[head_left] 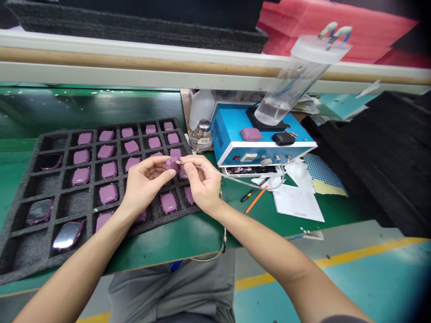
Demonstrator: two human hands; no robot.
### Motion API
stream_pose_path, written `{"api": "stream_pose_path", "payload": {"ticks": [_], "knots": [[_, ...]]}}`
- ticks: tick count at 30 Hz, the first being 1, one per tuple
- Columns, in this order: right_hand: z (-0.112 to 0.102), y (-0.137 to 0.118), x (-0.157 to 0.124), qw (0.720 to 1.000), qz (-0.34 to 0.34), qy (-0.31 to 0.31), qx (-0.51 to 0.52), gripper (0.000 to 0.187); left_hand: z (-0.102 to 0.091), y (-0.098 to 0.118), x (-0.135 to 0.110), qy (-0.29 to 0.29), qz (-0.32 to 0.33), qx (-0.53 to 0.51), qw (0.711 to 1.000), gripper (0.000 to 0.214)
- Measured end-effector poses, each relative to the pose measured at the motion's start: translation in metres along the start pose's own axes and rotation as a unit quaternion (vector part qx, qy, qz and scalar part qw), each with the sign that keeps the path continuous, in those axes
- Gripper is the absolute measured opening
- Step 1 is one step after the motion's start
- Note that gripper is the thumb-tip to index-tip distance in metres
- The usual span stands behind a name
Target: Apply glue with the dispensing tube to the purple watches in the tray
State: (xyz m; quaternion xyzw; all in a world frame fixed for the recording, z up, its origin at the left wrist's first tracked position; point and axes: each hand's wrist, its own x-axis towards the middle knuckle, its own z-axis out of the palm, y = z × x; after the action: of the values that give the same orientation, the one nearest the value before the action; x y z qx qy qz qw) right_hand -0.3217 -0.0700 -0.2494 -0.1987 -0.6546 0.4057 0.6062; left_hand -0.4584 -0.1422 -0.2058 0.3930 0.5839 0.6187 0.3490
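My left hand (143, 179) pinches a small purple watch case (171, 164) between thumb and fingers, above a dark grey foam tray (76, 205). Close beside it, my right hand (205, 184) is closed on a thin tube (232, 176), its small tip (179, 162) at the case; whether they touch, I cannot tell. This tube curves away to the front of a blue box (232, 121). Several more purple cases (108, 170) lie in the tray's compartments. A few on the left, such as one watch (68, 235), show dark, glossy faces.
On the blue box stand a clear cylinder (279, 92), a purple case (251, 134) and a black object (283, 138). A glass jar (201, 136) is left of it. An orange pen (256, 199) and paper (298, 199) lie in front. A shelf edge (134, 67) crosses above.
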Motion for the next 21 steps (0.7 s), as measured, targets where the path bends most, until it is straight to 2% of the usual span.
{"api": "stream_pose_path", "payload": {"ticks": [21], "knots": [[-0.0001, 0.0003, 0.0005, 1.0, -0.008, -0.001, 0.003, 0.014, -0.0002, 0.0008, -0.0009, 0.002, -0.006, -0.007, 1.0, 0.047]]}}
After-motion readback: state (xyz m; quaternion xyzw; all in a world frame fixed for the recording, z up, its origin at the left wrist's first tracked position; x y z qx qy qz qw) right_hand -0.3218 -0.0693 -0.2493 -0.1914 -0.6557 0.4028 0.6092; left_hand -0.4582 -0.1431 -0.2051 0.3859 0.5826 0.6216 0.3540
